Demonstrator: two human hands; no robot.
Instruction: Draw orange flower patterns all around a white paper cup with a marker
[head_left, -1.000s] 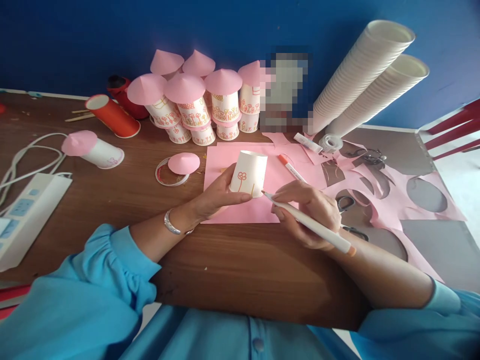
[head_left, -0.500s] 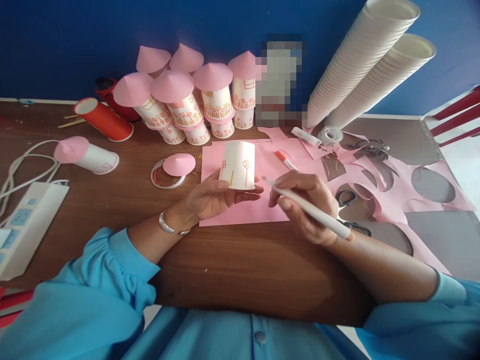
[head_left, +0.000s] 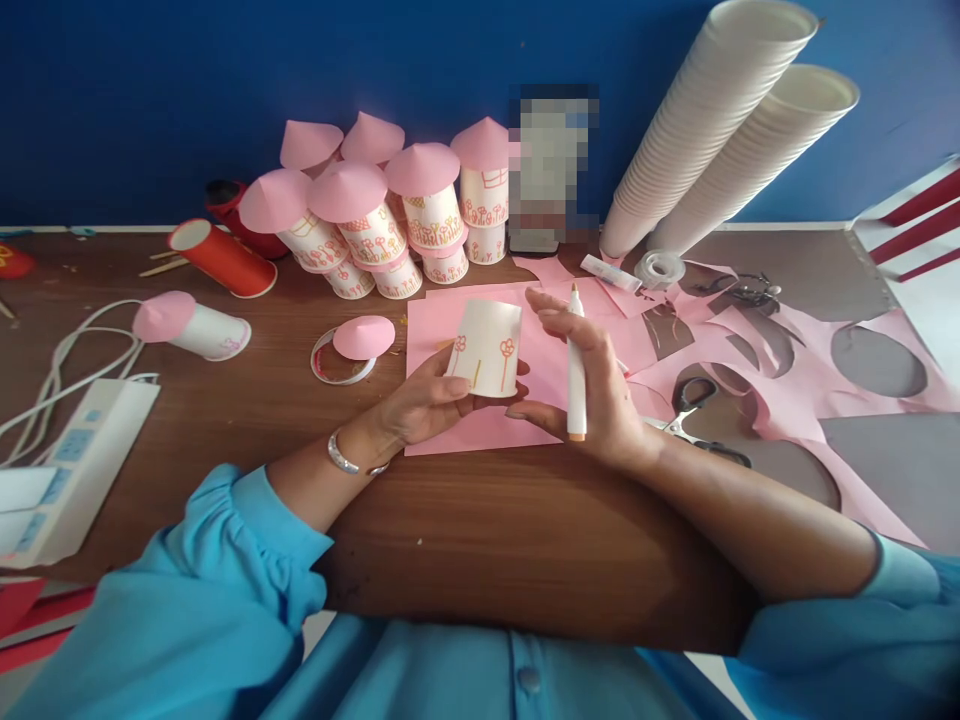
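My left hand (head_left: 435,400) is closed round a white paper cup (head_left: 486,345) and holds it above the pink paper (head_left: 435,430). Red flowers on stems and a short yellowish line are drawn on the cup's side. Just right of the cup, my right hand (head_left: 600,390) holds a white marker (head_left: 576,375) against its fingers. The marker stands nearly upright, its brownish tip pointing up and clear of the cup. My right thumb reaches toward the cup's lower edge; I cannot tell whether it touches.
Decorated cup towers with pink cone roofs (head_left: 349,190) stand at the back. Tall cup stacks (head_left: 705,120) lean by the wall. Scissors (head_left: 694,410) lie among pink scraps (head_left: 817,410) at right. Left are a tape ring (head_left: 319,365), a red tube (head_left: 225,260) and a power strip (head_left: 97,470).
My right hand has turned, swinging the marker from slanted with its tip near the cup to upright with its tip away. The cup has tilted a little in my left hand.
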